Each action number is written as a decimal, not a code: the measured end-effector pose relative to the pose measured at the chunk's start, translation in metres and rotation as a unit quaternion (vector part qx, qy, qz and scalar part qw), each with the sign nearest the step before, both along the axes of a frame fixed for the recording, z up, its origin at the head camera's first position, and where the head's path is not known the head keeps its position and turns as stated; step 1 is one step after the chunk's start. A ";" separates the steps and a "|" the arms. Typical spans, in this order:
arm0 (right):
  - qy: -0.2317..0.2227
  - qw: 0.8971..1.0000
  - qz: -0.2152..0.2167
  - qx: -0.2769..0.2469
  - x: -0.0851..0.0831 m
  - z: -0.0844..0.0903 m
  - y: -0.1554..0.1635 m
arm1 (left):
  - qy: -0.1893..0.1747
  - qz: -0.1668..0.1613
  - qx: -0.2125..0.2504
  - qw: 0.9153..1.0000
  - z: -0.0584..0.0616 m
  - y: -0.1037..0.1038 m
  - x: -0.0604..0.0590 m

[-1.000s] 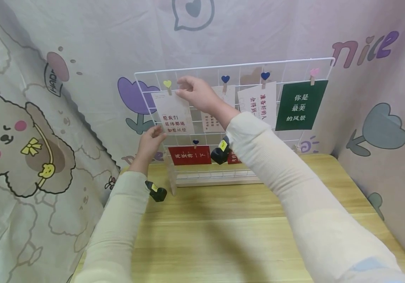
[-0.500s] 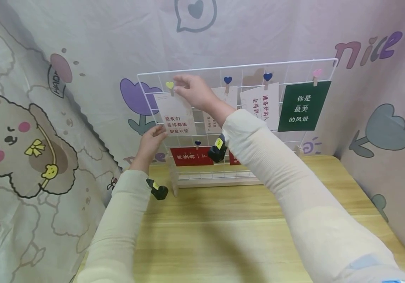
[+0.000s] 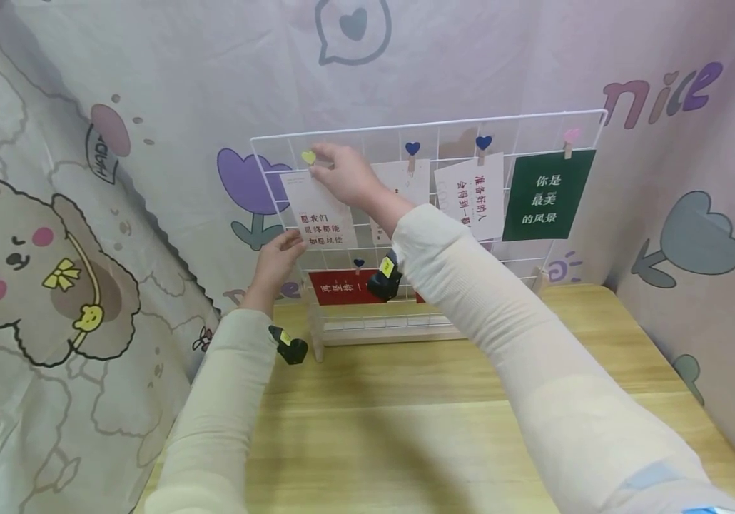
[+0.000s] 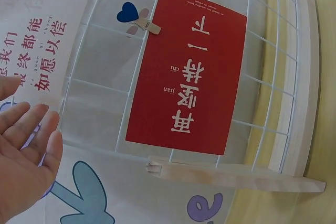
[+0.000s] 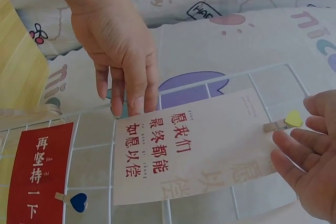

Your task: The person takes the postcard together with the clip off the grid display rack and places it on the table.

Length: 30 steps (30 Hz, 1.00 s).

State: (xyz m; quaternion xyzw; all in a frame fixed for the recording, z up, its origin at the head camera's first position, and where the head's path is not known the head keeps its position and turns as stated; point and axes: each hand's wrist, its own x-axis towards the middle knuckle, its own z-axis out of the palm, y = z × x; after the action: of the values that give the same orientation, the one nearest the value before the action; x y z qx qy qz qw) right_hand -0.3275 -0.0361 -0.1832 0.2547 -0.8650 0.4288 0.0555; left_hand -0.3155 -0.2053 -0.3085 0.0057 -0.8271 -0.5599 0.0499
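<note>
A white wire grid panel (image 3: 444, 128) stands on a wooden base at the back of the table. A white card with red writing (image 3: 319, 207) hangs at its top left under a yellow heart clip (image 3: 307, 157). My right hand (image 3: 332, 160) is at that clip, fingertips touching it, fingers loosely spread (image 5: 310, 150) around the clip (image 5: 286, 121). My left hand (image 3: 287, 246) rests straight fingers (image 5: 126, 87) on the card's lower left corner (image 5: 194, 150). In the left wrist view my left hand's palm (image 4: 26, 150) is open beside the card (image 4: 42, 45).
A red card (image 3: 345, 285) hangs below under a blue heart clip (image 4: 128, 13). More white cards (image 3: 473, 189) and a green card (image 3: 547, 193) hang to the right. The wooden table (image 3: 406, 428) lies in front. Cartoon-print cloth (image 3: 53, 214) surrounds it.
My right hand has slid left along the top of the card until its fingertips reach the yellow heart clip. My left hand stays at the card's lower corner.
</note>
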 end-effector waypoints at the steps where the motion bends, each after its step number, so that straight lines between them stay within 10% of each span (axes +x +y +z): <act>1: 0.001 1.000 -0.001 0.002 0.000 0.000 0.000 | 0.000 -0.001 -0.001 1.000 0.000 0.000 0.000; 30: 0.032 0.996 -0.074 0.044 -0.004 0.000 -0.018 | 0.019 0.013 0.001 1.000 -0.006 -0.002 -0.006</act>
State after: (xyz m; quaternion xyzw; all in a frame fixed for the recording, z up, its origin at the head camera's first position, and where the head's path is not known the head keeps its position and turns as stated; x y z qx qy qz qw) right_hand -0.3315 -0.0541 -0.1829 0.2060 -0.8974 0.3764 0.1031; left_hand -0.3216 -0.2074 -0.3143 0.0056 -0.8252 -0.5602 0.0725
